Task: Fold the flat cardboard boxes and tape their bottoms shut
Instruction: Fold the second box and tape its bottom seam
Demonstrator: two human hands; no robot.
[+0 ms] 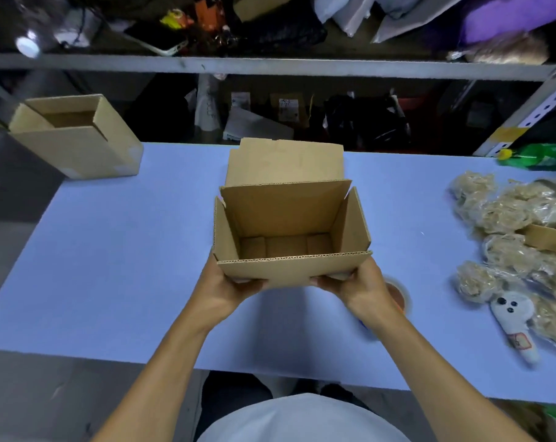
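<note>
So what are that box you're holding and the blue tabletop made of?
The box, held by the left hand and right hand, looks like plain brown corrugated cardboard: fluting shows along its cut edge, matte. The tabletop is smooth, matte blue, perhaps laminate or plastic sheet; hard to tell.

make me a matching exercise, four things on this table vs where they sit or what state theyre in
Things:
1. open box
2. second box
3. tape roll
4. green bottle

Places or states:
A. lying at the far right edge
B. held in both hands
C. far left corner of the table
D. partly hidden behind the right hand

Pairs: 1-B, 2-C, 3-D, 4-A
</note>
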